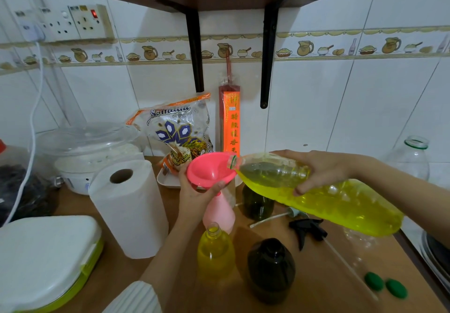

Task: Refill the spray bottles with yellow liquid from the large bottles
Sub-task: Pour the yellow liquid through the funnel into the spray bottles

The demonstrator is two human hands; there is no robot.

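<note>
Step in hand, by my judgement: pouring yellow liquid through the funnel into the pink spray bottle.

Left hand (194,197): its grip is closed around the lower cone of the pink funnel (210,169), thumb on the near right side, fingers behind. The funnel's stem sits in the neck of the pink spray bottle (220,211), which stands on the desk (316,264) directly below the hand. The funnel leans to the left; it should be levelled before flow begins, or liquid may run over the low rim.

Right hand (323,170): its grip is clamped over the upper shoulder of the large bottle (341,203), held nearly horizontal. The open mouth rests at the funnel's right rim. Liquid has reached the neck; no stream is visible yet. Tilt should increase slowly, as a full bottle is likely to surge.

Nearer on the desk: a filled clear spray bottle (215,252), uncapped; a dark bottle (271,269); a black trigger sprayer head (308,231) lying flat; two green caps (386,284) at near right.
</note>
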